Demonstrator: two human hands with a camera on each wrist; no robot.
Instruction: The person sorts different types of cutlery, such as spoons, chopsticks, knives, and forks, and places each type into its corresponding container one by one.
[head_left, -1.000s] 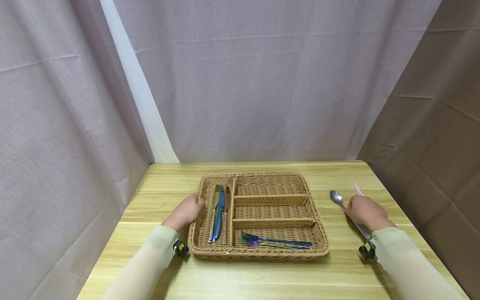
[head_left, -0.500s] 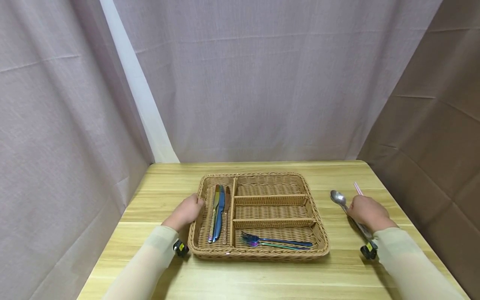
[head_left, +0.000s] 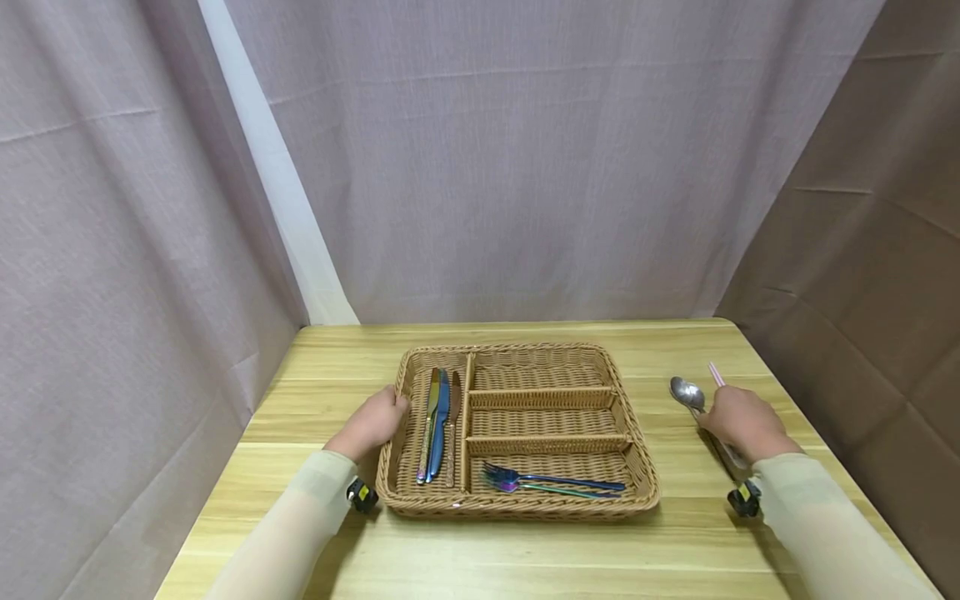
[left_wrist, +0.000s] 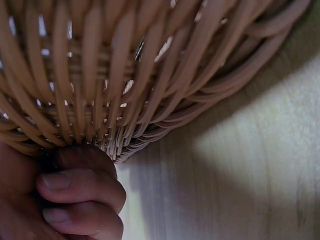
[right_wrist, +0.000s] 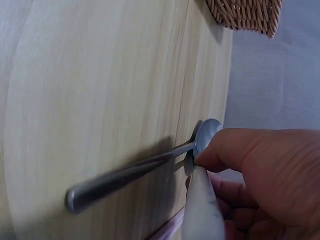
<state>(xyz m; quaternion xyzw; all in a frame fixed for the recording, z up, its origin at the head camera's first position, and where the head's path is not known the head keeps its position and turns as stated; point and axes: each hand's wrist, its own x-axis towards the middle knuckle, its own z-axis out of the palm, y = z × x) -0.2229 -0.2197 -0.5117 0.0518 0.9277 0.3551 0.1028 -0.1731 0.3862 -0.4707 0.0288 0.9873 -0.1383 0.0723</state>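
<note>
On the table stands a wicker cutlery basket (head_left: 555, 507) with several compartments. My left hand (head_left: 378, 417) grips its left rim; in the left wrist view the fingers (left_wrist: 82, 187) curl at the woven side. At the right of the table, my right hand (head_left: 742, 423) pinches the pale handle (right_wrist: 202, 207) of a spoon between thumb and fingers. Another metal spoon, its grey handle (right_wrist: 120, 182) stretched along the table, lies right beside it. Their bowls (head_left: 687, 392) overlap in the head view. Pink chopsticks (head_left: 716, 374) poke out beyond the right hand, which hides most of them.
Three knives (head_left: 440, 425) lie lengthwise in the basket's left compartment. Forks (head_left: 570, 482) with dark blue and rainbow finishes lie in the front right one. Curtains (head_left: 525, 183) hang behind and at both sides of the wooden table (head_left: 480, 554).
My right hand has shifted slightly to the right, and the spoon bowl near it has moved right and a little away, with a second bowl now showing. The left hand and basket stay put.
</note>
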